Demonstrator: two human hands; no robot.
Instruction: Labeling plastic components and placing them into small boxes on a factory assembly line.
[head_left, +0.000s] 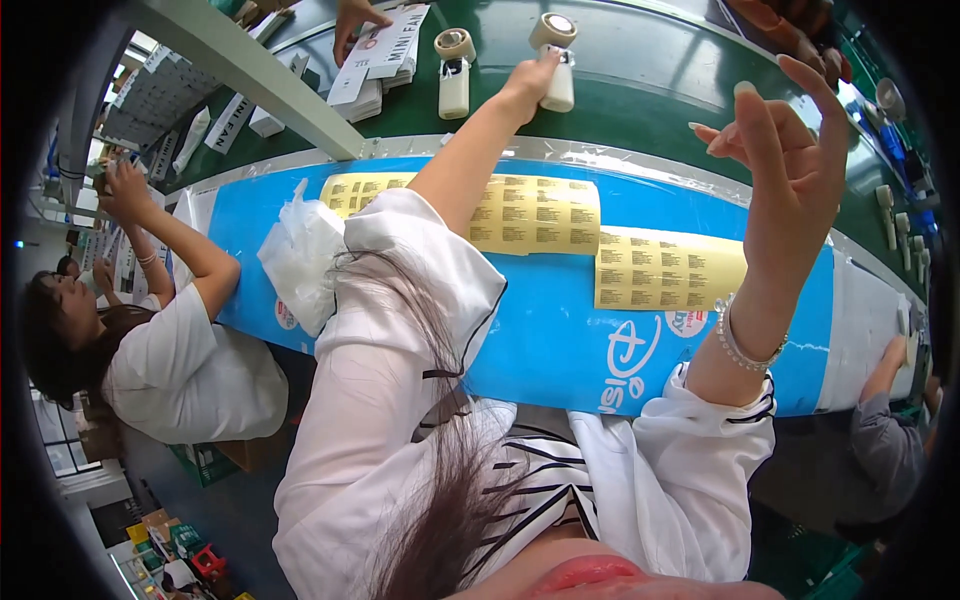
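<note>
Green conveyor belt (640, 60) runs across the line, and nearer the worker lies a blue board (560, 330) carrying yellow label sheets (540, 215), with a crumpled clear plastic bag (300, 250) at one end. Out on the belt, the left hand (530, 80) closes its fingers around the handle of a cream handheld fan (556, 60) standing upright; a second fan (454, 72) stands just beside those fingers. The right hand (790, 140) is raised, fingers spread wide, holding nothing. Flat printed cartons (385, 55) are stacked beyond, under another person's hand (355, 20).
</note>
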